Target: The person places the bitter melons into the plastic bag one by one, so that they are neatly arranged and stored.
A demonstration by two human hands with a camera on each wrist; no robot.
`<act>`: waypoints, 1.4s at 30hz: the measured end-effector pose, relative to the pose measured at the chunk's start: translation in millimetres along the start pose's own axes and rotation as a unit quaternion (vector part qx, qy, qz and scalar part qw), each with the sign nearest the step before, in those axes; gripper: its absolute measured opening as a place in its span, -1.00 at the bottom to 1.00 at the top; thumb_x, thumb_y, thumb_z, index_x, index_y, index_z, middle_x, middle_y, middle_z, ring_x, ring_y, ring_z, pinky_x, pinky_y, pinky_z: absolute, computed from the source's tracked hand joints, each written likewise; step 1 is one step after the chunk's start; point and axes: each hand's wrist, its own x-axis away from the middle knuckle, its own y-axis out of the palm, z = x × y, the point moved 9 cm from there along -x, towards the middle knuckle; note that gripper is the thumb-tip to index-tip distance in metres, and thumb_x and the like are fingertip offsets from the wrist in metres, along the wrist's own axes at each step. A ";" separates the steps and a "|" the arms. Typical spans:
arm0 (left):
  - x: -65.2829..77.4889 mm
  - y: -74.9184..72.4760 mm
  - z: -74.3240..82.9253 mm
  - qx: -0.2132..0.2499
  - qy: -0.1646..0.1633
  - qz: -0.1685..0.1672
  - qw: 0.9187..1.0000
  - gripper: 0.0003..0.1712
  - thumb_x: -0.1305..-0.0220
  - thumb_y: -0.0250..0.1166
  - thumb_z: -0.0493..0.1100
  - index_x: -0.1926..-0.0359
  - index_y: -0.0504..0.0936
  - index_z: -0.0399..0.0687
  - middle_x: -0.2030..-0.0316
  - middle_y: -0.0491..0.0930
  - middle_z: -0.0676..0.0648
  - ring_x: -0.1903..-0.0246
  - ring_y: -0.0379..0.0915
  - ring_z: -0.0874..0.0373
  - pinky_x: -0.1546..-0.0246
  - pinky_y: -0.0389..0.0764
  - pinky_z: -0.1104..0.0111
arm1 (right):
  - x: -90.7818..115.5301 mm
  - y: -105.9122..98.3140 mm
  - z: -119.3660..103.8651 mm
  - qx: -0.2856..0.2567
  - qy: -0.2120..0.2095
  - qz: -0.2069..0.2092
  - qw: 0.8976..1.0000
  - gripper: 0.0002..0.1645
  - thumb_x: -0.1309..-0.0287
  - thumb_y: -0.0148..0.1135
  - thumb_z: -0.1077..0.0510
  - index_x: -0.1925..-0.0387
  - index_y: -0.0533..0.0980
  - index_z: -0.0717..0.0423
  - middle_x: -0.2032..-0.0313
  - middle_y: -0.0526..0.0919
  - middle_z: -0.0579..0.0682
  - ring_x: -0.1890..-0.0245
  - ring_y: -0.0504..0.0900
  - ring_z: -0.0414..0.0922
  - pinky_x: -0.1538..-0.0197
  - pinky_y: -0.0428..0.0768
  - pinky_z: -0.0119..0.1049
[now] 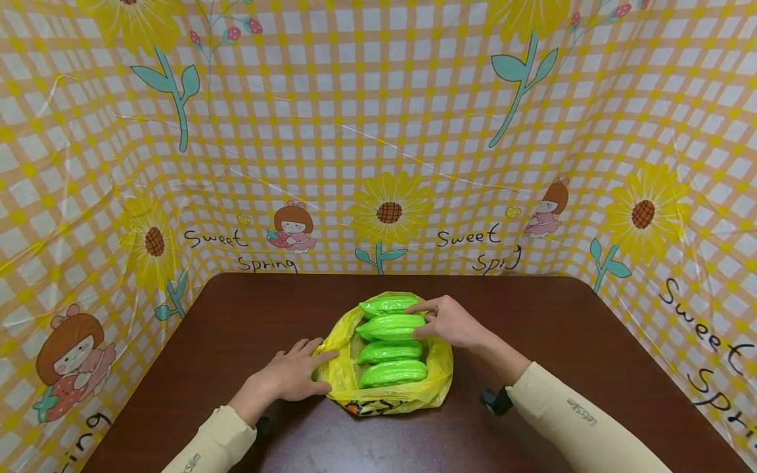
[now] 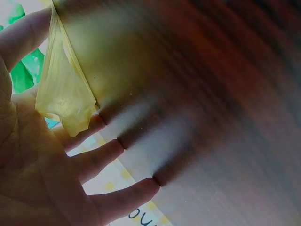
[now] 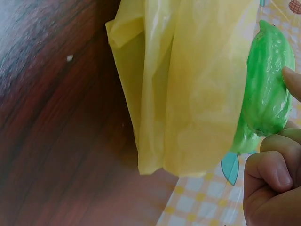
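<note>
Several glossy green bitter melons lie side by side in an open yellow plastic bag [image 1: 439,378] on the table. My right hand [image 1: 452,323] pinches the right end of one bitter melon [image 1: 384,327], second from the back. In the right wrist view, the thumb and curled fingers are on either side of this bitter melon [image 3: 268,80], above the bag's side [image 3: 202,94]. My left hand [image 1: 290,374] rests at the bag's left edge, fingers spread. The left wrist view shows its fingertips [image 2: 153,186] down on the tabletop, and a bag corner [image 2: 66,89] overlapping the hand.
The dark brown table [image 1: 266,309] extends around the bag. A checked cloth [image 1: 331,131] with sunflowers and cartoon figures hangs at the back and both sides. Beneath the right forearm a small black object [image 1: 495,401] shows.
</note>
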 end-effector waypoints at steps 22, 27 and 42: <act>-0.4 0.9 1.7 -0.001 0.005 -0.001 1.000 -0.23 -0.33 0.31 0.22 -0.50 0.31 0.30 -0.55 0.07 -0.16 -0.52 -0.01 -0.22 -0.28 0.15 -0.37 | -1.6 15.2 -6.2 -0.008 -0.017 -0.007 1.000 -0.50 -0.17 0.42 0.18 -0.18 0.61 0.08 0.76 -0.05 -0.17 0.73 -0.11 -0.19 0.61 0.11 -0.35; -0.9 0.2 2.9 -0.001 0.005 -0.002 1.000 -0.23 -0.33 0.31 0.22 -0.50 0.31 0.30 -0.55 0.07 -0.16 -0.52 -0.02 -0.23 -0.29 0.14 -0.37 | -1.2 13.7 -8.0 -0.005 -0.021 -0.004 1.000 -0.50 -0.17 0.42 0.18 -0.18 0.61 0.09 0.76 -0.04 -0.16 0.72 -0.11 -0.18 0.60 0.11 -0.35; 0.1 0.2 1.7 0.033 0.018 -0.006 0.999 -0.25 -0.33 0.30 0.21 -0.49 0.33 0.31 -0.54 0.10 -0.18 -0.52 -0.01 -0.24 -0.29 0.11 -0.40 | 12.5 -3.6 -4.7 -0.003 -0.022 0.028 0.999 -0.47 -0.14 0.47 0.10 -0.17 0.62 0.08 0.72 -0.02 -0.18 0.69 -0.07 -0.20 0.59 0.13 -0.34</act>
